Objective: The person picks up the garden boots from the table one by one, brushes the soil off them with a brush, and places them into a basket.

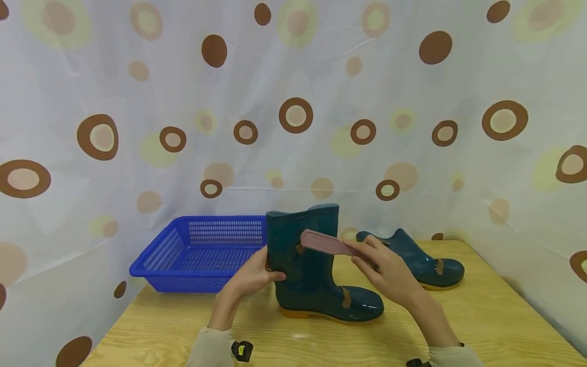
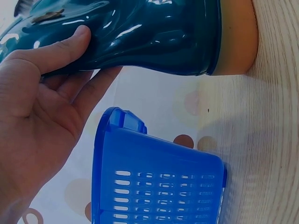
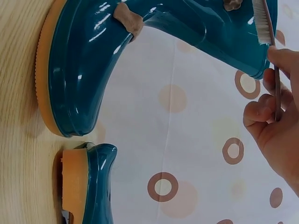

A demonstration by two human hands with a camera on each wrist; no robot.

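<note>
A dark teal rubber boot (image 1: pixel 307 280) stands upright on the table, toe to the right. My left hand (image 1: pixel 249 278) grips its shaft from the left, thumb across the near side and the other fingers behind. My right hand (image 1: pixel 387 270) holds a pink scrub brush (image 1: pixel 325 243) by its handle. In the right wrist view the white bristles (image 3: pixel 263 28) face the boot's shaft near its upper part. One brown, mud-like patch (image 3: pixel 129 20) sits across the instep, and another brown patch (image 3: pixel 232 4) is on the shaft, partly covered by the brush in the head view.
Behind and to the right is a second teal boot (image 1: pixel 440 272), also with a brown patch. A blue perforated plastic basket (image 1: pixel 183 280) stands at the back left of the wooden table (image 1: pixel 257 344). A dotted curtain (image 1: pixel 257 168) hangs behind.
</note>
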